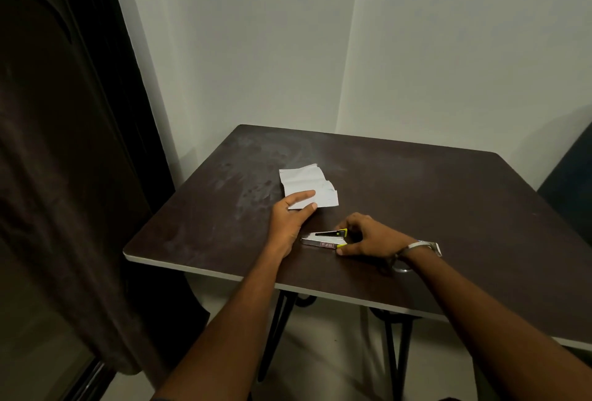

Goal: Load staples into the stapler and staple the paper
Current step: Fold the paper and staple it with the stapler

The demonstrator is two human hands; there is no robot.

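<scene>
Presently left grip (pixel 288 218) pinches paper (pixel 307 184) edge on desk (pixel 416 192); right grip (pixel 371 237) clasps stapler (pixel 320 240) at yellow end. Loading or stapling stage: undecidable, staples unseen.

The right hand (pixel 371 237) hides the back of the stapler (pixel 320 240)

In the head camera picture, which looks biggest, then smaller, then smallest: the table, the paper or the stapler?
1. table
2. paper
3. stapler: the right hand hides part of it, but it looks clearly smaller than the paper, though it lies nearer the camera.
</scene>
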